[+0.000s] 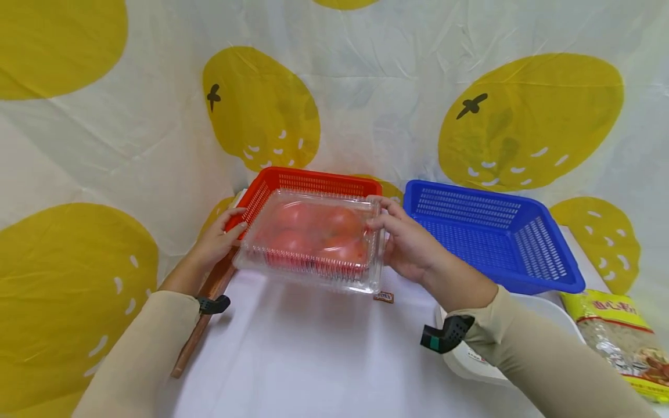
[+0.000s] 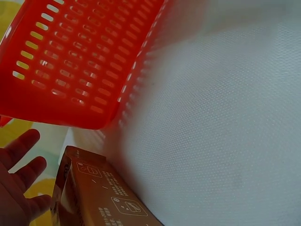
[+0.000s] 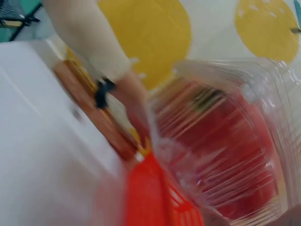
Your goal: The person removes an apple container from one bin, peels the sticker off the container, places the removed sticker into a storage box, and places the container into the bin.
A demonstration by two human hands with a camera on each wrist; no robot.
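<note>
A clear plastic clamshell box with several tomatoes inside hangs tilted above the table, in front of a red basket. My right hand grips the box by its right end, thumb and fingers on either side. Near the box's left end and the basket's left rim is my left hand. Its fingers are extended in the left wrist view, beside the basket and a brown carton. The right wrist view shows the box close up and blurred. The box hides much of the basket in the head view.
To the right stands a blue basket. A white tub, partly behind my right forearm, is in front of it. A yellow-labelled food bag lies at the far right. On the white table is a small brown packet. Patterned cloth hangs behind.
</note>
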